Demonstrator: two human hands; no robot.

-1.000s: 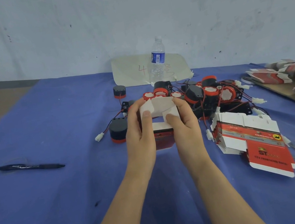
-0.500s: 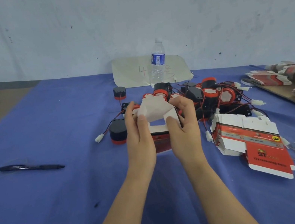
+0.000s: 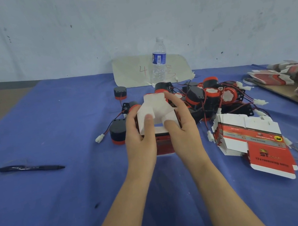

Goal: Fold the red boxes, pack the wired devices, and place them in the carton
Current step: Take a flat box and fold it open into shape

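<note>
Left grip (image 3: 139,140), right grip (image 3: 184,128) clasp red box (image 3: 163,144) held between them

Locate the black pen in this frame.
In the head view the black pen lies flat on the blue cloth at the left, with the left hand and a wired device to its right.

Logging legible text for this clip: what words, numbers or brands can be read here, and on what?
"4": red handwriting on the pale sheet against the wall; the mark beside it is partly hidden by the water bottle.
"ST": on the flat red box; line beneath blurred.
Bottle label, held red box: unreadable.
</note>
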